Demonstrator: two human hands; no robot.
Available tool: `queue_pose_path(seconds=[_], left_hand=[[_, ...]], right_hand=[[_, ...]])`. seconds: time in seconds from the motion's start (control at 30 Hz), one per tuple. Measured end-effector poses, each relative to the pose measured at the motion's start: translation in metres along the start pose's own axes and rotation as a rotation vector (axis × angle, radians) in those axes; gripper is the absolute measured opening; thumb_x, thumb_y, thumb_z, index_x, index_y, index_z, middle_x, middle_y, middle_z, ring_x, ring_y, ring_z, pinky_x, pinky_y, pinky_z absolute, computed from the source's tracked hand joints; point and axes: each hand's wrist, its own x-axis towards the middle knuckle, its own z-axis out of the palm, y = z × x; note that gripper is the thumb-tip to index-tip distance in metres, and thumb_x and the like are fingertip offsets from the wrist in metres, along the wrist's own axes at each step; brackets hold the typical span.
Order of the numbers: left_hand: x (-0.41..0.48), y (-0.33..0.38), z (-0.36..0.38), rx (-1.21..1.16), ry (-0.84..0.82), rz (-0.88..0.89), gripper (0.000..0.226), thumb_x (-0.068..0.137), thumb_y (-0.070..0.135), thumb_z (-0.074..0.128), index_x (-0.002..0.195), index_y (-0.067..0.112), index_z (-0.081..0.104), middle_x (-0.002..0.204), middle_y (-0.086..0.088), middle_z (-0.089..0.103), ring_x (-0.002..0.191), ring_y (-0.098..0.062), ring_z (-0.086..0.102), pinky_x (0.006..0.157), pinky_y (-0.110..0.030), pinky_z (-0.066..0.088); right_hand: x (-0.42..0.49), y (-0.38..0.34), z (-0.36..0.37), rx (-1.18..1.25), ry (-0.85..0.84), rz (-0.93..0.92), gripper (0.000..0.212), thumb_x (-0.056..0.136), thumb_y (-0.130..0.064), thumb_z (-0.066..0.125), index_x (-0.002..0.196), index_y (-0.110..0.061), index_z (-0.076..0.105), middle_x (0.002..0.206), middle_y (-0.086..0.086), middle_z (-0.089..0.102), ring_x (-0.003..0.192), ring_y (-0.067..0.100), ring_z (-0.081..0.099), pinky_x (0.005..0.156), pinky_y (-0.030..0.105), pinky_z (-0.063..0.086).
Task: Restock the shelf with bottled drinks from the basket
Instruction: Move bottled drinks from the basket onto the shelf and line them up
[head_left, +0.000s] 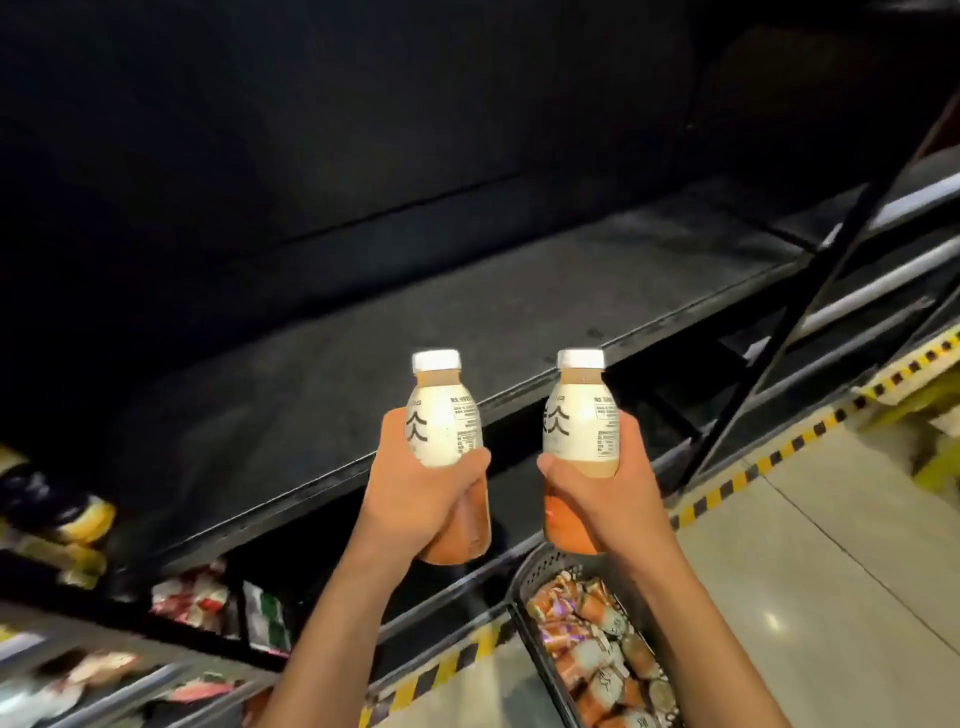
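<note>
My left hand (415, 499) grips an upright bottle (441, 421) with a white cap, a cream label and orange drink at the bottom. My right hand (608, 493) grips a matching second bottle (582, 415). Both bottles are held side by side just in front of the front edge of a dark shelf board (363, 374). Below my right forearm stands a black plastic basket (540, 566) holding several more of these bottles (602, 654), lying in a heap.
Lower shelves at the left hold packaged goods (208, 597) and dark bottles with yellow labels (78, 519). A black slanted shelf post (810, 312) rises at the right. Yellow-and-black hazard tape (753, 467) runs along the tiled floor (831, 571) by the shelf base.
</note>
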Motion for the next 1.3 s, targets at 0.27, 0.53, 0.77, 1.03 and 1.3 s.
queue_pose_path(seconds=[0.27,0.53,0.77,1.03,1.3], left_hand=[[-0.116,-0.003,-0.173,-0.033,0.432,0.066,0.042,0.078,0.013,0.078,0.106,0.021,0.048,0.089,0.005,0.062,0.073,-0.001,0.064,0.060,-0.018,0.049],[-0.235,-0.043,-0.308,-0.046,0.710,0.015,0.049,0.072,0.017,0.083,0.110,0.022,0.052,0.096,-0.001,0.066,0.075,-0.002,0.066,0.061,-0.022,0.048],[-0.274,-0.058,-0.392,-0.098,0.771,0.044,0.065,0.053,0.038,0.079,0.110,0.019,0.053,0.096,-0.006,0.067,0.084,-0.019,0.068,0.068,-0.035,0.056],[-0.239,-0.043,-0.495,-0.218,0.690,0.184,0.059,0.056,0.035,0.078,0.108,0.016,0.057,0.091,-0.007,0.069,0.079,-0.022,0.068,0.069,-0.040,0.059],[-0.170,-0.012,-0.598,-0.271,0.588,0.241,0.067,0.057,0.037,0.080,0.115,0.011,0.056,0.095,-0.013,0.069,0.082,-0.026,0.070,0.071,-0.045,0.059]], right_hand=[[-0.083,-0.065,0.152,0.058,-0.430,-0.115,0.063,0.076,-0.015,0.081,0.122,-0.039,0.045,0.103,-0.010,0.065,0.085,0.001,0.066,0.063,0.021,0.053],[-0.210,-0.088,0.274,0.089,-0.662,-0.173,0.062,0.075,-0.012,0.083,0.116,-0.042,0.047,0.102,-0.008,0.066,0.088,0.006,0.067,0.071,0.029,0.056],[-0.267,-0.097,0.344,0.082,-0.754,-0.213,0.064,0.073,-0.015,0.085,0.115,-0.046,0.048,0.097,-0.021,0.067,0.090,0.006,0.067,0.073,0.030,0.057],[-0.259,-0.150,0.447,0.106,-0.678,-0.323,0.052,0.073,-0.021,0.084,0.110,-0.039,0.052,0.092,-0.020,0.068,0.082,0.001,0.066,0.071,0.028,0.054],[-0.226,-0.218,0.543,0.157,-0.606,-0.337,0.054,0.072,-0.024,0.083,0.117,-0.030,0.054,0.101,-0.005,0.068,0.088,0.012,0.068,0.074,0.035,0.058]])
